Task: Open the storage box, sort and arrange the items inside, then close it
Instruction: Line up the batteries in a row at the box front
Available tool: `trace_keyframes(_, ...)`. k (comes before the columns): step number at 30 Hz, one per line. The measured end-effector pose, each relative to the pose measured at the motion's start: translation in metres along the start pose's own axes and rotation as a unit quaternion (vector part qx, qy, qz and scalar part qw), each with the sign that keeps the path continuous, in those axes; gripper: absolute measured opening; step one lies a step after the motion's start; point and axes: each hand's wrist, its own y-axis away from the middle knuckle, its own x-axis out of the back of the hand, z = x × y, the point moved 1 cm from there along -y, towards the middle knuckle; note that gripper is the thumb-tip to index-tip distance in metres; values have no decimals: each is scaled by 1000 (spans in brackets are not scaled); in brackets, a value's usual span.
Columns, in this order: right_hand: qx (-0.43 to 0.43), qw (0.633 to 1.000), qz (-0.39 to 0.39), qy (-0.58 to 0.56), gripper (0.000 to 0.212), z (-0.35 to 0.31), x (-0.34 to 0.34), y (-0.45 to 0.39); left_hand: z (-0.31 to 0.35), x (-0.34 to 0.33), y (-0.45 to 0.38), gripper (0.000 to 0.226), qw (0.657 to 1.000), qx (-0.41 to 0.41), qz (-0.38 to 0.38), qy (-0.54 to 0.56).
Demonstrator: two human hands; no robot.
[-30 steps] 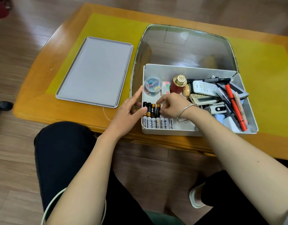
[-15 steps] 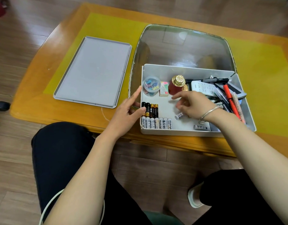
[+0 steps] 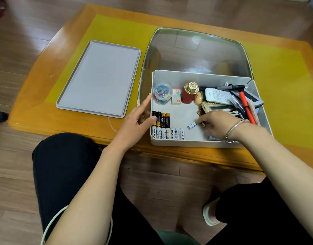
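The white storage box [image 3: 196, 144] stands open at the table's near edge. In its front left corner lie a row of white batteries [image 3: 168, 134] and, behind them, black and gold batteries [image 3: 161, 119]. My left hand [image 3: 136, 124] rests on the box's left wall, index finger straight and thumb over the rim by the black batteries. My right hand [image 3: 217, 124] is inside the box. Its fingertips touch the right end of a loose white battery [image 3: 192, 125] lying on the floor of the box. The thumb stays apart from it.
The grey lid [image 3: 99, 78] lies flat on the table to the left. In the box are a jar of clips [image 3: 162, 93], a small carton [image 3: 175, 97], a red bottle [image 3: 188, 93], remotes [image 3: 217, 96] and a red pen [image 3: 246, 108] among clutter at the right.
My right hand left the battery rows, swung right across the box, then came down onto the loose white battery. My left hand stayed at the box's left wall.
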Motion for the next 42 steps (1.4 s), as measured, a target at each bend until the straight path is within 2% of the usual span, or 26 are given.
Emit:
trace_keyframes(5, 39, 998, 31, -33, 40, -7, -3, -3, 0, -1, -1, 63, 1000, 4, 1, -6)
trace_keyframes(9, 22, 998, 51, -30, 38, -6, -3, -12, 1, -1, 0, 63, 1000, 5, 2, -1)
trace_keyframes(18, 39, 997, 52, 52, 25, -14, -9, -27, 3, 0, 1, 63, 1000, 5, 2, 4)
trace_keyframes(23, 59, 992, 101, -37, 29, -2, 0, -14, 3, 0, 1, 63, 1000, 8, 3, -2)
trace_keyframes(28, 71, 997, 18, 15, 22, 15, 5, 1, 4, 0, 2, 64, 1000, 4, 2, 1)
trace_keyframes(33, 32, 992, -61, 104, 22, 17, -2, 0, 4, 0, 2, 64, 1000, 3, 3, -2)
trace_keyframes(36, 14, 985, -83, 154, 18, 14, -5, -3, 5, 0, 3, 64, 1000, 3, 1, 1)
trace_keyframes(42, 14, 975, -99, 197, 30, 5, -8, -6, 4, 0, 1, 64, 1000, 7, 2, -6)
